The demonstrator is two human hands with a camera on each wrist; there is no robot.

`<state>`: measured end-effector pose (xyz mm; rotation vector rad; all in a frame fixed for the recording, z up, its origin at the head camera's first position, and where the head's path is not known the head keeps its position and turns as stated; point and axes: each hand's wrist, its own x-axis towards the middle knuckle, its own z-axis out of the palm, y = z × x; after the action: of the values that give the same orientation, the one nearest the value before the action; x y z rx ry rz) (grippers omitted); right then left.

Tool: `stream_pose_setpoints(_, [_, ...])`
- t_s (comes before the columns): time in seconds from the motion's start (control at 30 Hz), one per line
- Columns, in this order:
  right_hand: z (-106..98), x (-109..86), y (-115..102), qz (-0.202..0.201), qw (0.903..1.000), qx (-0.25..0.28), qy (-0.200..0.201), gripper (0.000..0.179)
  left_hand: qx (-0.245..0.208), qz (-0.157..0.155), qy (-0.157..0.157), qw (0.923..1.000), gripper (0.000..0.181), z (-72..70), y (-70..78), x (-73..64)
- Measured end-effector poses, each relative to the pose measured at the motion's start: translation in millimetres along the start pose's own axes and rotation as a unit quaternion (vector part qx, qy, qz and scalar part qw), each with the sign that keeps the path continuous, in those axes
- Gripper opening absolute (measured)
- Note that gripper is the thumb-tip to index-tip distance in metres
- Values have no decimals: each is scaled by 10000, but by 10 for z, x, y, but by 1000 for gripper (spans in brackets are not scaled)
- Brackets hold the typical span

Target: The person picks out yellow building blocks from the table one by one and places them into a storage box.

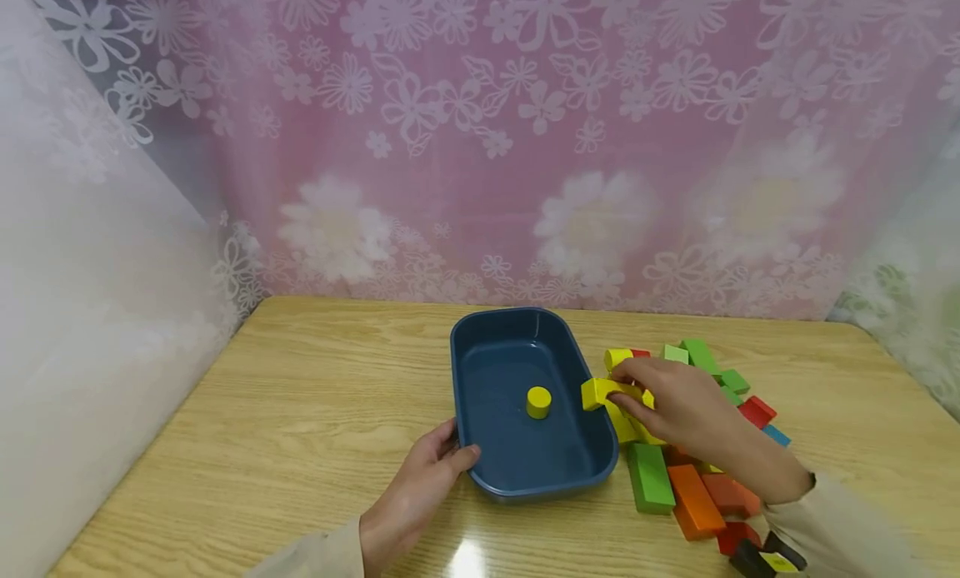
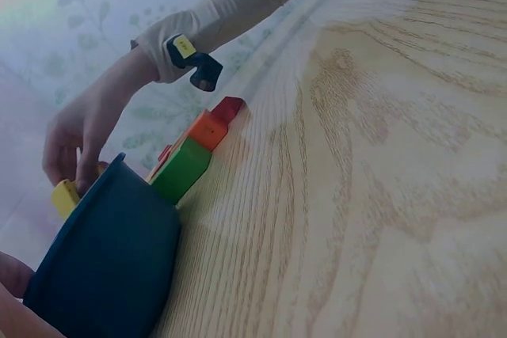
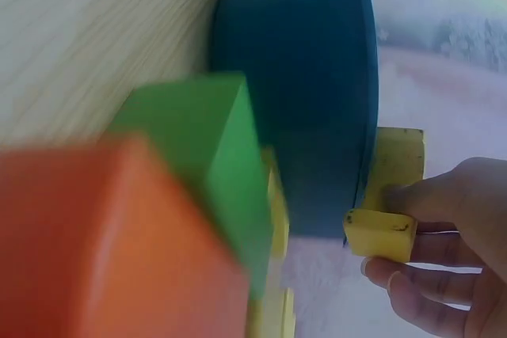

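Observation:
A dark blue rectangular basin (image 1: pixel 495 470) stands on the table. One yellow cylinder block (image 1: pixel 538 402) lies on its floor. My left hand (image 1: pixel 420 482) grips the basin's left side, the thumb over the rim. Above the right rim, my right hand (image 1: pixel 675 399) pinches a yellow block (image 1: pixel 597 393) between thumb and fingers. In the right wrist view, two yellow block ends (image 3: pixel 380 235) show at those fingers; whether they are one piece I cannot tell. Beneath the right hand lie more yellow blocks (image 1: pixel 624 426), partly hidden.
A pile of loose blocks spreads right of the basin: a green block (image 1: pixel 651 478) close to its wall, an orange block (image 1: pixel 697 501), a red block (image 1: pixel 757 411) and several others. A floral curtain (image 1: pixel 465 186) hangs behind the wooden table (image 1: pixel 337 378).

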<state>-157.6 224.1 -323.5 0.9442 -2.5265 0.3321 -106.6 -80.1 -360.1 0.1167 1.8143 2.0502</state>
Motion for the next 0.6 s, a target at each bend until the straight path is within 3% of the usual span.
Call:
stream_pose_setpoints(0.37, [84,261,-235,-520,9980,212,-284,24,57,-54,142,9999,60,2,3,-12])
stream_pose_setpoints(0.6, [277,311,-390,-859,9834,707,-1434,17,134,-123,294,9994,61,5,20,-11])
